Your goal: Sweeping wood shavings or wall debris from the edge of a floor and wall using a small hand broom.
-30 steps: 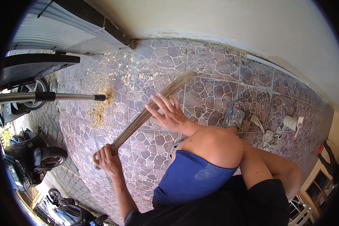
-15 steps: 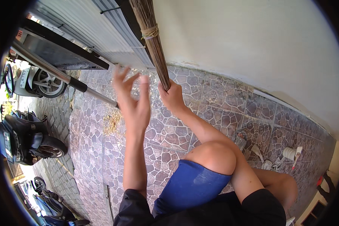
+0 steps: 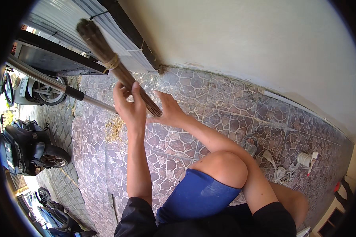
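A stick broom (image 3: 124, 75), a bundle of thin brown sticks, leans toward the upper left above the patterned stone floor. Rubber-like tan bands (image 3: 111, 62) bind it near its dark, thick upper end. My left hand (image 3: 131, 108) is wrapped round the lower half of the bundle, thumb on the near side. At the cut lower end of the sticks is my right hand (image 3: 171, 112), its fingers spread and the palm close against or touching the tips; the exact contact is hidden.
A silver pole with a black collar (image 3: 74, 93) slants in from the left. Yellowish crumbs (image 3: 116, 129) lie on the floor. A white wall (image 3: 245, 35) and corrugated panel (image 3: 126, 39) stand ahead. Paintbrush (image 3: 313, 162), white roll (image 3: 303, 159) and scraper (image 3: 269, 158) lie right; motorcycles (image 3: 31, 146) left.
My left hand, open and apart before, has closed on the broom. My right hand has loosened its grip and spread its fingers. The broom has come lower and tilted further left.
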The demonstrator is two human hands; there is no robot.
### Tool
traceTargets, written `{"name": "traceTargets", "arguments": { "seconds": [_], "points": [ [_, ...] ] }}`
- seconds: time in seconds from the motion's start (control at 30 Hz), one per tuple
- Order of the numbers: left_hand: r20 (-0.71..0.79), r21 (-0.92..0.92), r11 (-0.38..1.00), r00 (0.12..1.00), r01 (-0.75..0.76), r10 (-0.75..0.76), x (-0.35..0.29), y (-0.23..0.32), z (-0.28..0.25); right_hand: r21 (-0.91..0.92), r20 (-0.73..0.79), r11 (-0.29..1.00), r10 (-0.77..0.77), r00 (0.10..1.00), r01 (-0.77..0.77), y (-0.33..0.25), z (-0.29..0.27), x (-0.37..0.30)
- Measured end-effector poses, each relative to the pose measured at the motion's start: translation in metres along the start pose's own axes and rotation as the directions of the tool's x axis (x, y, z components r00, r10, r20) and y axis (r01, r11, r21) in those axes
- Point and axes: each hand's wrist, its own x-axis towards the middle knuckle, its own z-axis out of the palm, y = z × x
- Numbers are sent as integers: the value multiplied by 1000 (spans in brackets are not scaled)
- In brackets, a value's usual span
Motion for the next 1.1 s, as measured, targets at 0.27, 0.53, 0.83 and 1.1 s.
{"name": "traceTargets", "arguments": {
  "seconds": [0.27,0.53,0.83,1.1],
  "points": [
    [-196,85,985,971,153,-134,85,-96,-26,16,169,987,156,973,-161,19,8,-51],
    [-315,320,930,946,180,-74,150,-157,-4,38,103,983,176,979,-181,28,0,-68],
    [-403,507,857,903,87,146,138,-155,6,62,-78,952,303,950,-299,74,-34,-81],
    [-103,353,832,866,-429,490,-44,-96,90,230,-574,734,632,520,-639,151,-106,-125]
  ]
}}
